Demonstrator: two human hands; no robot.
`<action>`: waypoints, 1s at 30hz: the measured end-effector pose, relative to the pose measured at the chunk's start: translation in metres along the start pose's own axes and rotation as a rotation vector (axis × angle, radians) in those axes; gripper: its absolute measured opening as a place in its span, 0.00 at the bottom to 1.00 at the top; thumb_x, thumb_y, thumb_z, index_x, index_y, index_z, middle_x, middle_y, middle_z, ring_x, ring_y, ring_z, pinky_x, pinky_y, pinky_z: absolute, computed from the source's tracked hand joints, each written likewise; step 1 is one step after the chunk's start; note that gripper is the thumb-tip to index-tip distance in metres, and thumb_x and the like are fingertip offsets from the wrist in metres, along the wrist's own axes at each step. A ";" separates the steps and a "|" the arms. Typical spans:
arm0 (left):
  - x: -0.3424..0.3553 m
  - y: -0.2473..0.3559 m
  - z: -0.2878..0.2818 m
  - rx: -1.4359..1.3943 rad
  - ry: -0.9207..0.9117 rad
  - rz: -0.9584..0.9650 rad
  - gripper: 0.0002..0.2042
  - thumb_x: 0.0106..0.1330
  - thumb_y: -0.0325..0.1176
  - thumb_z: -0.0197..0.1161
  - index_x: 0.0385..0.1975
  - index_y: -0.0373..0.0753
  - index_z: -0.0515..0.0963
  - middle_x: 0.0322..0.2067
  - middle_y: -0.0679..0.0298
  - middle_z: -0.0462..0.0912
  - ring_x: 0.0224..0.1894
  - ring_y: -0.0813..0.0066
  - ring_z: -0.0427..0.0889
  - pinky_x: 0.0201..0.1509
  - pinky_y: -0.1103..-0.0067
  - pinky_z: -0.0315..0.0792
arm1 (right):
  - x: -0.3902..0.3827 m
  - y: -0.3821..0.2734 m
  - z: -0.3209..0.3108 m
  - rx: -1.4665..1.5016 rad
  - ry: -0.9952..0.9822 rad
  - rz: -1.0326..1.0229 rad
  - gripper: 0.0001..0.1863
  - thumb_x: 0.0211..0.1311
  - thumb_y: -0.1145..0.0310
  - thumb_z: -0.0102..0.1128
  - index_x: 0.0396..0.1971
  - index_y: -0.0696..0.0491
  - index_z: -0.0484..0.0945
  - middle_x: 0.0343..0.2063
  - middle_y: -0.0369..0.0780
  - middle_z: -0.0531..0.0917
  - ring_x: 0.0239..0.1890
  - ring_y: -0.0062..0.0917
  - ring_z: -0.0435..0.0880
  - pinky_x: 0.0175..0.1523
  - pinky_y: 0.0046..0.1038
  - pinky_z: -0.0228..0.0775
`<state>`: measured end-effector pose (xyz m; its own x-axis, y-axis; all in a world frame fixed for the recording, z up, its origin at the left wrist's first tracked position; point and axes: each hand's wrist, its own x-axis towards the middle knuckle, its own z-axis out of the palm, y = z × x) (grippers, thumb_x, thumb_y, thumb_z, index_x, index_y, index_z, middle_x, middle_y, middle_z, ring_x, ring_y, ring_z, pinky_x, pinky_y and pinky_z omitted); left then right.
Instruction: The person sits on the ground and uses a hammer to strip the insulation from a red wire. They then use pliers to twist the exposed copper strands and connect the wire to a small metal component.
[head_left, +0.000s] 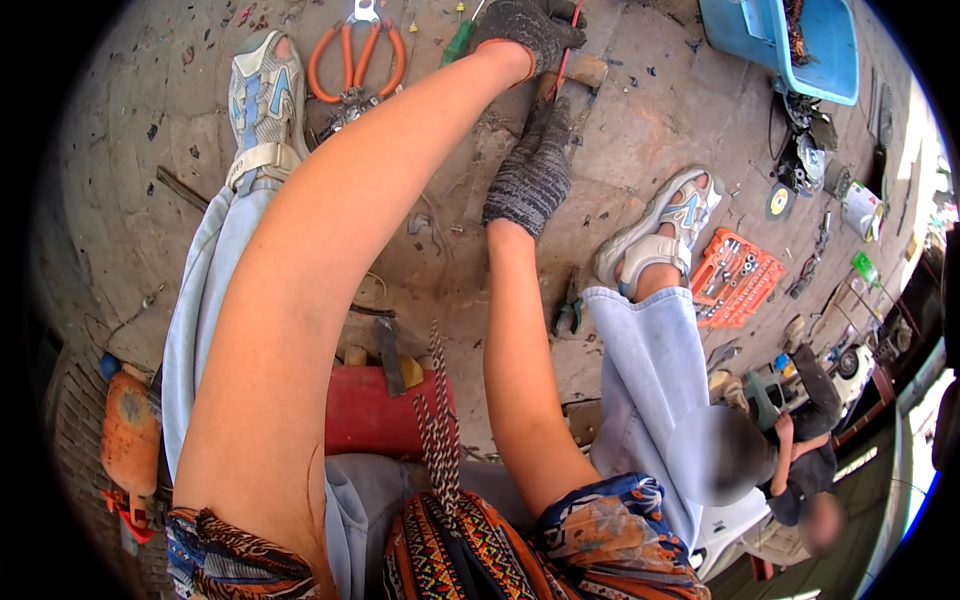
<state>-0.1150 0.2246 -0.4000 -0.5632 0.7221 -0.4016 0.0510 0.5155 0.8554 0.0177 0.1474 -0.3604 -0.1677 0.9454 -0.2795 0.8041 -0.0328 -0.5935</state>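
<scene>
Slim red rod point(563, 70) stands slantwise at the fingertips of the left hand point(527, 32), which wears a dark grey knitted glove; the curled fingers appear to be grasping it near its upper part, and its lower end comes down by the fingertips of the right hand point(537, 160). That hand, in a grey-black ribbed knitted glove, points its fingers forward toward a short tan-brown cylindrical piece point(588, 71) on the ground; whether they grip anything, I cannot tell. Just left of the left hand lies a screwdriver with a green handle point(460, 42), and farther left a large tool with orange-red looped handles point(402, 72), small grey metal bits point(355, 103) near it.

Beyond the right forearm lie pliers with dark green grips point(569, 316). A grey-white strapped sandal point(265, 105) is on the left foot, a matching one on the right. Beside the right foot, an open orange plastic tool case point(735, 280) holds silvery sockets. Near the knees is a red flat-sided box point(375, 408). Farther out are a light blue plastic tub point(745, 30) at upper right, a rusty orange cylinder point(130, 430) at lower left, and a person in dark clothes point(818, 395) at lower right
</scene>
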 end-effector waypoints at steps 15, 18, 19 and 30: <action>-0.002 0.006 0.000 0.040 0.007 0.001 0.13 0.46 0.39 0.69 0.33 0.46 0.85 0.34 0.59 0.85 0.37 0.66 0.84 0.44 0.75 0.75 | -0.006 0.006 0.002 0.075 0.029 -0.055 0.20 0.69 0.72 0.44 0.60 0.55 0.66 0.53 0.52 0.75 0.54 0.41 0.76 0.55 0.36 0.68; -0.002 0.006 0.000 0.065 0.019 0.016 0.13 0.46 0.39 0.69 0.33 0.45 0.85 0.34 0.58 0.85 0.37 0.66 0.84 0.45 0.74 0.75 | -0.007 0.002 0.000 0.043 0.009 -0.029 0.20 0.69 0.73 0.44 0.60 0.55 0.66 0.53 0.51 0.75 0.55 0.40 0.76 0.55 0.35 0.68; -0.003 0.006 0.000 0.056 0.019 0.022 0.13 0.46 0.39 0.69 0.33 0.45 0.85 0.34 0.58 0.85 0.37 0.65 0.84 0.45 0.74 0.75 | -0.007 0.001 -0.002 0.008 -0.013 0.003 0.20 0.70 0.73 0.43 0.60 0.55 0.66 0.53 0.51 0.75 0.55 0.39 0.76 0.55 0.35 0.68; 0.001 -0.004 0.007 -0.023 0.022 0.001 0.13 0.47 0.38 0.70 0.33 0.44 0.85 0.33 0.57 0.85 0.37 0.66 0.84 0.45 0.74 0.75 | -0.012 -0.001 -0.004 -0.024 -0.048 0.054 0.20 0.70 0.73 0.42 0.60 0.56 0.65 0.54 0.51 0.75 0.55 0.41 0.76 0.56 0.35 0.67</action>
<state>-0.1098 0.2263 -0.4059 -0.5812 0.7120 -0.3941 0.0322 0.5040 0.8631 0.0210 0.1370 -0.3535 -0.1504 0.9256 -0.3473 0.8264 -0.0751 -0.5580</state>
